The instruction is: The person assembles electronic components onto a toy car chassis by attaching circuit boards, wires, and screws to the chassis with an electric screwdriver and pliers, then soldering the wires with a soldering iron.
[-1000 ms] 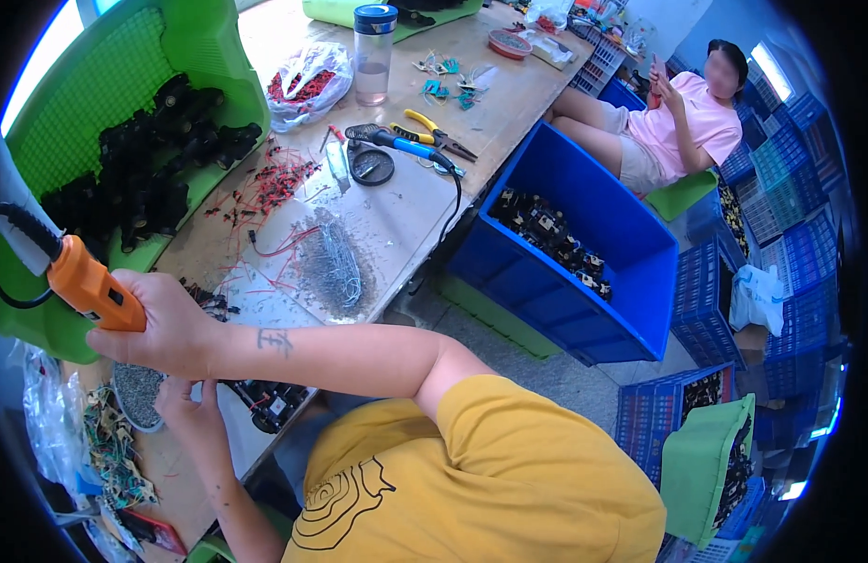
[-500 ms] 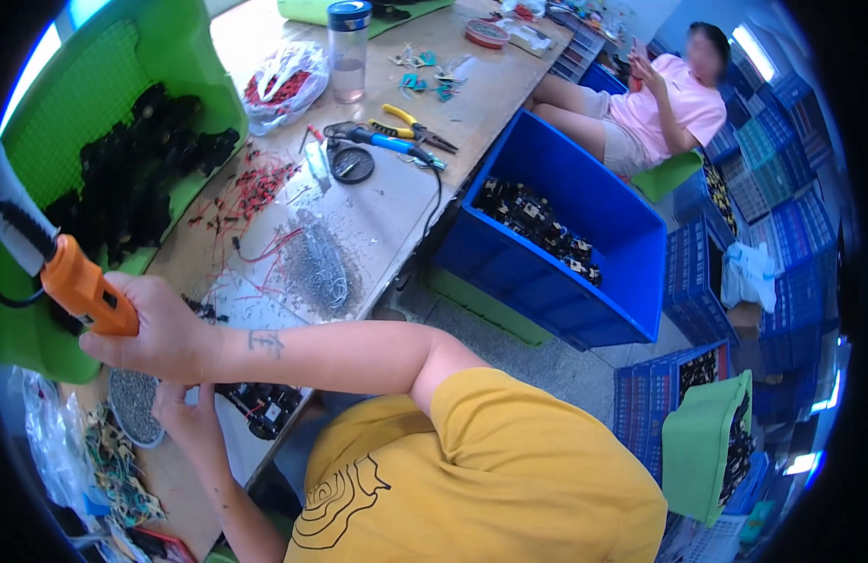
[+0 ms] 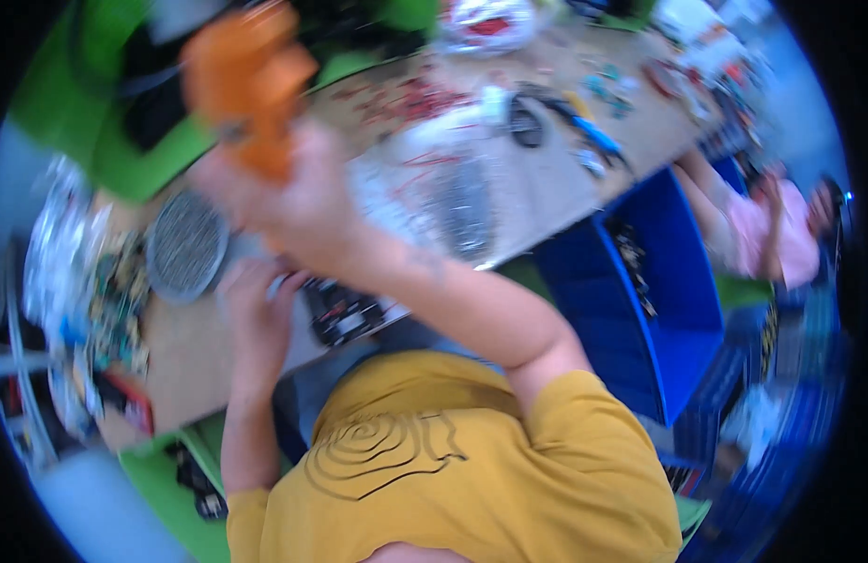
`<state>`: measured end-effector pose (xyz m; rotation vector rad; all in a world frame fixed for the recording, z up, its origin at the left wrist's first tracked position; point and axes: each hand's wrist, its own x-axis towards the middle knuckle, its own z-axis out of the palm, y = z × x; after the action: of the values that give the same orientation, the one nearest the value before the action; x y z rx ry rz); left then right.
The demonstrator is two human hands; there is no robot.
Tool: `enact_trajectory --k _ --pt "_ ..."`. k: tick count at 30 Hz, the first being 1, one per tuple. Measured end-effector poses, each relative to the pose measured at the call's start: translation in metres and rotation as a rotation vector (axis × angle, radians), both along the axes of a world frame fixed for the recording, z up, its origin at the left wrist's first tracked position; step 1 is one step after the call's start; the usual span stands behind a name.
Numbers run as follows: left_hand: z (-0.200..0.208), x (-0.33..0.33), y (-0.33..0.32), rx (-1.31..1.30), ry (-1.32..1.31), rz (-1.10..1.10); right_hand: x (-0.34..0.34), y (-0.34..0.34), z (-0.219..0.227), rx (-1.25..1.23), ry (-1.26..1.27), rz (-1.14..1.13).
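My right hand (image 3: 307, 202) is wrapped round the orange body of an electric screwdriver (image 3: 251, 84), raised over the table and smeared by motion. Its lower end is hidden behind the hand. Below and to the left, my left hand (image 3: 254, 305) has its fingers bent together in a pinch; what they hold, if anything, cannot be made out. Close to its right, a black plastic assembly (image 3: 345, 317) lies at the table's near edge. On the other side is a round dish (image 3: 179, 297) full of tiny grey metal pieces, probably screws.
Green bins (image 3: 106, 141) with black parts stand at the far left. Red wires (image 3: 406, 98), a blue-handled tool (image 3: 598, 139) and a clear bag of red parts (image 3: 490, 26) lie farther back. A blue bin (image 3: 593, 310) is beside the table; a seated person (image 3: 776, 230) is beyond it.
The view has swung left, so the table and bins appear farther right. My right hand still holds the screwdriver, now more upright in view. More of my left hand and the dish shows.
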<state>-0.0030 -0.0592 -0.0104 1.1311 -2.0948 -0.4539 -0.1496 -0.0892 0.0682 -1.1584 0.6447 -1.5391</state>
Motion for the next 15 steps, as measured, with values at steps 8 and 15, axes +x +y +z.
enact_trajectory --k 8,15 --pt "0.003 0.012 0.021 -0.039 -0.051 0.144 -0.015 0.015 -0.003 -0.063 0.09 -0.02" --pt "-0.024 0.017 0.054 0.129 0.105 -0.027 -0.018 0.026 -0.004 -0.107 0.095 -0.002"
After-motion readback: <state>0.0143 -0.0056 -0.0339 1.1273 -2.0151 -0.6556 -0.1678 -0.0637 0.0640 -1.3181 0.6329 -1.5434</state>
